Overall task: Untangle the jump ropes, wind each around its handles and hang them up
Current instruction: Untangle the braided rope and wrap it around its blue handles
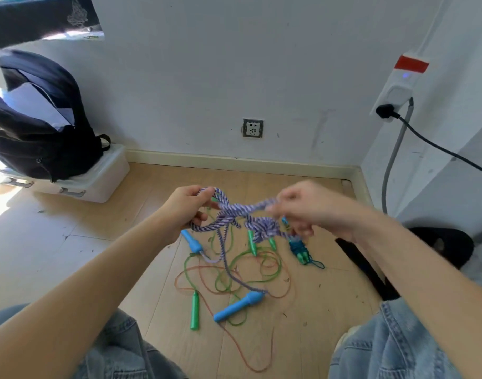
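the left hand [188, 205] is gripping a loop of the purple-and-white braided rope [234, 212], fingers curled round it above the floor [70, 255]. the right hand [308, 212] is blurred; its fingers are pinching the same rope at the other end of the raised section. between the 2 hands the rope is forming a knot [263, 228], hanging just below the right hand. the rope is trailing down to 2 blue handles [238, 306] lying on the floor, 1 near and 1 further away at the left. thin green cord [220, 283] and thin orange cord [234, 340] are lying tangled on the floor beneath, with a green handle [194, 310] beside the nearer blue one. a small teal bundle [300, 250] is lying below the right hand. a dark backpack [40, 127] is resting on a white box [97, 181] by the wall.
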`<action>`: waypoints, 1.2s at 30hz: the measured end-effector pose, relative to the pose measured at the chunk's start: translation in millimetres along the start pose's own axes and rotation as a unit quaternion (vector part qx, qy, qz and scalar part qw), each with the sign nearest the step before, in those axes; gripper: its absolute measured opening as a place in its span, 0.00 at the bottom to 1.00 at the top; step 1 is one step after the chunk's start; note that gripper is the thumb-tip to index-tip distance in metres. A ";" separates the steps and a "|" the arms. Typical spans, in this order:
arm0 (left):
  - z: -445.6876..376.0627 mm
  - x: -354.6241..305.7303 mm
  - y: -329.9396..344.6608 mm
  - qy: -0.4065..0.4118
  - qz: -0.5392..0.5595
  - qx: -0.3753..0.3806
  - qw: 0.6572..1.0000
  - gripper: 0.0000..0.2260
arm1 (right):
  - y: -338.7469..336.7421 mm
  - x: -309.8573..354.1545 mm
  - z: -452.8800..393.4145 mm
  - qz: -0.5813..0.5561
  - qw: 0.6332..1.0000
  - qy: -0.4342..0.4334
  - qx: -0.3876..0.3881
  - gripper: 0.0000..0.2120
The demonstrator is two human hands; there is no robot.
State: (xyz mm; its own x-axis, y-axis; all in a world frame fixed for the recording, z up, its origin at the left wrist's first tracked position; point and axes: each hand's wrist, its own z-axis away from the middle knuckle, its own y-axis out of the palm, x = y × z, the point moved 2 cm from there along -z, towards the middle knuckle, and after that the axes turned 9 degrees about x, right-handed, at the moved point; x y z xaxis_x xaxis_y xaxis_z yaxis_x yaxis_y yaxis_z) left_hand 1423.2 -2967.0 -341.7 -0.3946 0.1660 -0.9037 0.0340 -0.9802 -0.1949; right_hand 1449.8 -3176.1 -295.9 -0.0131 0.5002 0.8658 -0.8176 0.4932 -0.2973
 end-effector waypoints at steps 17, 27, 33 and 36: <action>6.0 4.1 1.4 -0.005 -0.181 0.090 0.979 0.09 | -30.4 -23.2 -4.3 -0.263 0.924 -0.081 -0.266 0.13; 10.6 2.9 25.1 0.020 0.013 0.208 0.978 0.08 | 3.7 -4.4 -6.0 -0.139 0.980 -0.140 -0.033 0.08; 7.0 -1.5 15.9 0.006 0.043 0.078 0.996 0.08 | -4.1 -2.2 4.5 0.039 0.995 -0.073 0.051 0.21; 5.2 -6.0 2.1 0.031 0.114 -0.022 0.993 0.09 | 2.3 -3.8 8.3 0.194 0.971 0.026 0.140 0.28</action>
State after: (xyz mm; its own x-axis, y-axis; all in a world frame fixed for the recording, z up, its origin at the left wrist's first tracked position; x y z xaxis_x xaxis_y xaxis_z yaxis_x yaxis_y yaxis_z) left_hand 1420.9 -2970.6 -334.6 -0.3147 -0.0523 -0.9477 0.1572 -0.9876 0.0023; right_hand 1443.2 -3182.8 -296.6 -0.3291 0.6481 0.6868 -0.8807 0.0517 -0.4708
